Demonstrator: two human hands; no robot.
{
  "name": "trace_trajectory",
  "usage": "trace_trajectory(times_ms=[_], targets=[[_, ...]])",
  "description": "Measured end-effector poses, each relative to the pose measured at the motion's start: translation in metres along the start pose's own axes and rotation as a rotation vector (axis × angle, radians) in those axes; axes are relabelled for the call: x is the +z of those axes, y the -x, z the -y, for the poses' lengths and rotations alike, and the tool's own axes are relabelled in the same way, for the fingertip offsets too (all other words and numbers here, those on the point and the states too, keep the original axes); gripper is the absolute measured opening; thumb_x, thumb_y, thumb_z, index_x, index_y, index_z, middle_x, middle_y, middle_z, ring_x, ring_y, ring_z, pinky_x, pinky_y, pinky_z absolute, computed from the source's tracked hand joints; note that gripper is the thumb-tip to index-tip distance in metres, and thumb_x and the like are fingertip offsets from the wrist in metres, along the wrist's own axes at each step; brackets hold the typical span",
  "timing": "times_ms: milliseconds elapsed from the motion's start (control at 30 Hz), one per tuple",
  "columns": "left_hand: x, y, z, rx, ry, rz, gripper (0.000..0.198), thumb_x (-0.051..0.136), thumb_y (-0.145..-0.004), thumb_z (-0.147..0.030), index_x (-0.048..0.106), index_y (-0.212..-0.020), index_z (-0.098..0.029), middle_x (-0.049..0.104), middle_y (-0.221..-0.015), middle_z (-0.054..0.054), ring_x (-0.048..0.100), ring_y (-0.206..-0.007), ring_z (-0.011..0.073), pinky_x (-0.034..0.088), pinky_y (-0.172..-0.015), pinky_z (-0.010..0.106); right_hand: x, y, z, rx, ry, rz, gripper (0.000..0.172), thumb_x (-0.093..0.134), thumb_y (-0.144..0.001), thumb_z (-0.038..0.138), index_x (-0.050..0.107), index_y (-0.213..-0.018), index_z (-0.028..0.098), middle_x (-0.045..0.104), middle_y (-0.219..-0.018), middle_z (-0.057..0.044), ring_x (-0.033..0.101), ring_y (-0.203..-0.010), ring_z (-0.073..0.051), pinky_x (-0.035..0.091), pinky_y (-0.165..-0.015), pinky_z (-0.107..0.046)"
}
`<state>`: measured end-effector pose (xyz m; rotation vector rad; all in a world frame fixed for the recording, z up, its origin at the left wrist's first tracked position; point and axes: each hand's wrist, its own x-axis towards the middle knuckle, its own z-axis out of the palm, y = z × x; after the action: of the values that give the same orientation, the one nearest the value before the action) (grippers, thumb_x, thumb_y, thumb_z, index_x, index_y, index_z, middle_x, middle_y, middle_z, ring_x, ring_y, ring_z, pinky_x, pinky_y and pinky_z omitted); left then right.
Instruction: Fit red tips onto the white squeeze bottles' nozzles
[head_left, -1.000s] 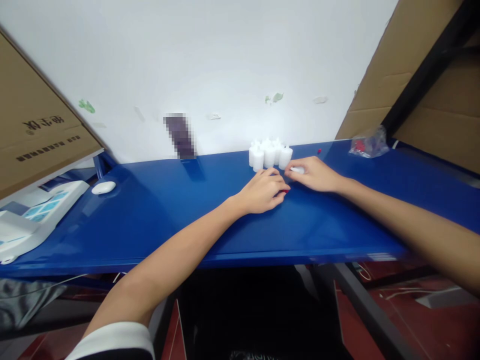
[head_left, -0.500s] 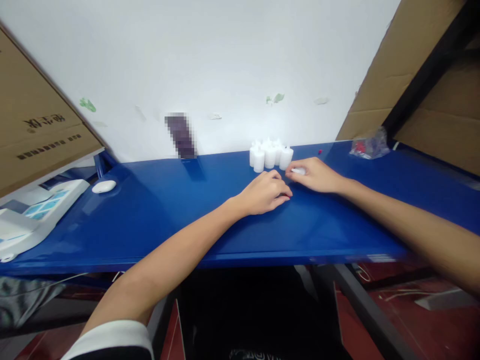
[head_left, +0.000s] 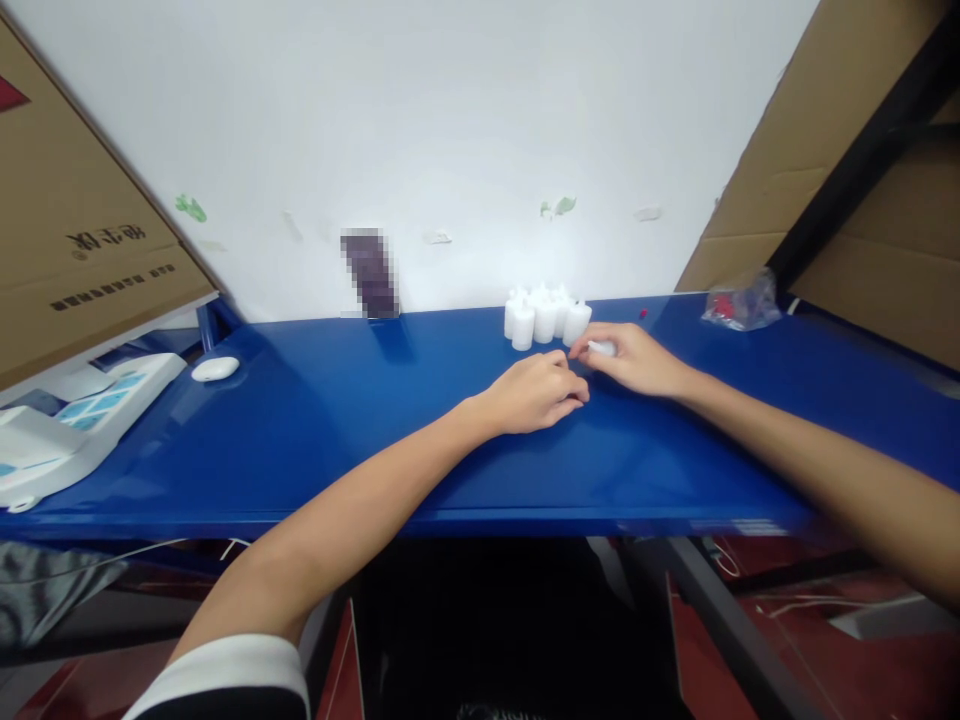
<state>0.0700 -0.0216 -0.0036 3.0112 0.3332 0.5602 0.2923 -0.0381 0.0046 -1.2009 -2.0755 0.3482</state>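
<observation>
My left hand (head_left: 537,392) rests on the blue table (head_left: 337,420) with its fingers curled shut; what is in them is hidden. Touching it from the right, my right hand (head_left: 637,358) pinches a small white bottle (head_left: 602,347) lying on its side. Just behind both hands stands a cluster of several small white bottles (head_left: 544,316) near the wall. A tiny red cap (head_left: 643,313) lies on the table to the right of the cluster.
A white mouse (head_left: 215,368) and a white device with blue keys (head_left: 67,425) sit at the left. Cardboard boxes (head_left: 82,230) lean at both sides. A clear plastic bag with red bits (head_left: 739,300) lies at the far right. Below the table a dark frame shows.
A small red piece seen under my left fingers a second ago is hidden now. Both hands have stayed almost in place; the camera has shifted slightly.
</observation>
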Motion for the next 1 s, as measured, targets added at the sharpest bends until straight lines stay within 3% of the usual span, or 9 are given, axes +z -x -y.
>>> trace_trajectory(times_ms=[167,433,633,767,1000], targets=[[0.003,0.001,0.001,0.048,-0.027,-0.059,0.015,0.062,-0.099,-0.016,0.077,-0.102,-0.017,0.079,-0.098,0.004,0.063,-0.098,0.0214,0.052,-0.087,0.033,0.003,0.000,0.000,0.094,-0.071,-0.012,0.022,0.062,-0.085,0.034,0.072,-0.098,0.020,0.077,-0.088,-0.005,0.069,-0.077,-0.024,0.051,-0.076,-0.036],[0.006,0.000,0.004,-0.052,-0.043,-0.402,0.024,0.056,-0.103,-0.019,0.072,-0.121,-0.019,0.079,-0.106,0.005,0.066,-0.092,0.0182,0.056,-0.087,0.033,0.000,0.002,-0.004,0.178,-0.112,-0.018,0.014,0.058,-0.082,0.033,0.064,-0.082,0.021,0.065,-0.062,0.000,0.060,-0.059,-0.019,0.046,-0.065,-0.033],[0.008,-0.002,0.009,-0.029,-0.058,-0.558,0.024,0.053,-0.106,-0.025,0.073,-0.117,-0.018,0.078,-0.104,0.007,0.067,-0.091,0.0177,0.057,-0.088,0.036,0.005,0.006,0.003,0.021,-0.063,0.013,0.022,0.060,-0.087,0.038,0.068,-0.082,0.019,0.067,-0.069,-0.001,0.060,-0.064,-0.019,0.045,-0.066,-0.032],[0.009,-0.002,0.010,-0.017,-0.044,-0.591,0.022,0.055,-0.106,-0.028,0.075,-0.111,-0.018,0.079,-0.103,0.007,0.067,-0.090,0.0173,0.057,-0.088,0.035,0.009,0.007,0.006,-0.049,-0.004,0.029,0.024,0.058,-0.089,0.038,0.071,-0.083,0.019,0.071,-0.074,-0.003,0.064,-0.072,-0.022,0.047,-0.068,-0.032],[0.008,0.000,0.008,-0.020,-0.024,-0.525,0.024,0.055,-0.107,-0.030,0.075,-0.110,-0.018,0.078,-0.099,0.007,0.067,-0.089,0.0174,0.056,-0.087,0.033,0.010,0.010,0.016,-0.065,-0.001,0.070,0.021,0.060,-0.086,0.037,0.070,-0.078,0.020,0.069,-0.070,-0.001,0.061,-0.066,-0.020,0.044,-0.064,-0.031]])
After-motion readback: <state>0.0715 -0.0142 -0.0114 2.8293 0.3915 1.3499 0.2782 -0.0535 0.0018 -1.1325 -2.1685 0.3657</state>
